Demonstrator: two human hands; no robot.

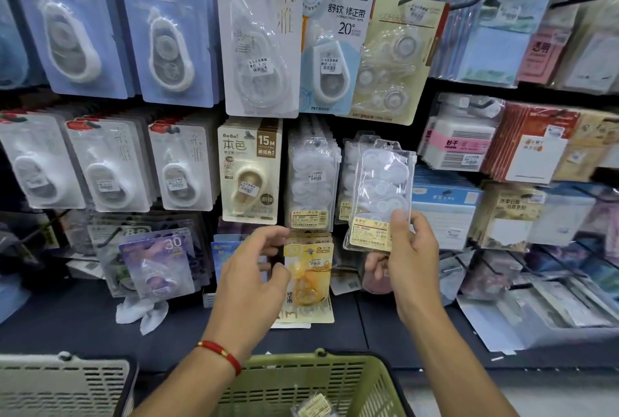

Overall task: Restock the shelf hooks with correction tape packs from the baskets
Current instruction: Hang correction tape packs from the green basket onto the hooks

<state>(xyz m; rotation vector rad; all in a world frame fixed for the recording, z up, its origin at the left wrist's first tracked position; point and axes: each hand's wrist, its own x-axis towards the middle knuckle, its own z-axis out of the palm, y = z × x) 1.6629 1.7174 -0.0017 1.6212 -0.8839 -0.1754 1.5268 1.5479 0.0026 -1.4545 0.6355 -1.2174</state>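
A: What's in front of you?

B: Shelf wall (385, 326) w/ hooks, packed w/ carded correction tapes. Below me, green basket (335, 379), one pack (313, 405) lying in it; grey basket (63, 383) to its left.

A: And your hands?

B: Right hand (407, 259) pinches a clear correction tape pack (382, 192) by its bottom label, held upright just in front of the matching hung packs (311, 175). Left hand (249, 277): grip spread, fingers loosely curved, holding nothing, near a yellow pack (310, 277).
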